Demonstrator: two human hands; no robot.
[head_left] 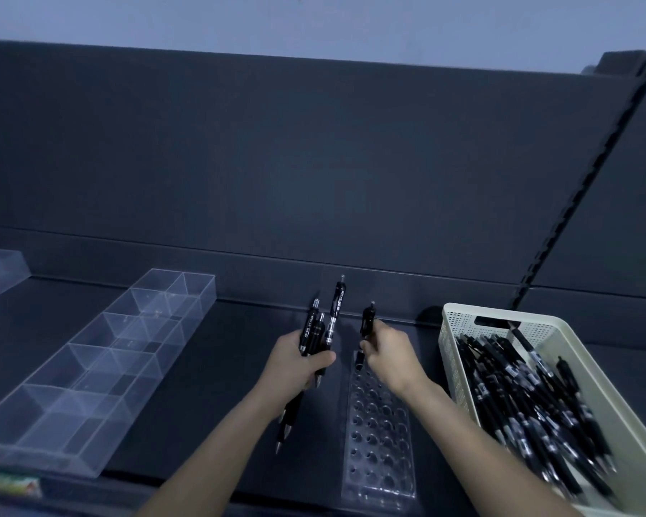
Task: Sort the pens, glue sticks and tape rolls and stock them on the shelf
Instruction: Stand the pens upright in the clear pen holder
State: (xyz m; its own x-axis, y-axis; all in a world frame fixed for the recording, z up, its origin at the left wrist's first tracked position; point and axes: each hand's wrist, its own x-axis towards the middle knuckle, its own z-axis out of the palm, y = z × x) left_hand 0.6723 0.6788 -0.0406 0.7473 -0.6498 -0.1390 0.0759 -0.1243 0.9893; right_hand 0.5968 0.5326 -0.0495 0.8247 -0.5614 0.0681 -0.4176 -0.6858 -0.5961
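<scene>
A clear divided tray (109,348) lay at the left, running back toward the shelf's (235,345) rear panel, with bare shelf between it and the hands. The left hand (295,361) gripped a bundle of black pens (319,330), which stood near upright, clicker ends up and tips down below the fist. Just right of it, the right hand (388,352) pinched a single pen (368,319), upright, above the far end of the clear holed rack (379,434). The cream basket (452,352) of loose pens (530,404) stood close beside the rack at the right.
</scene>
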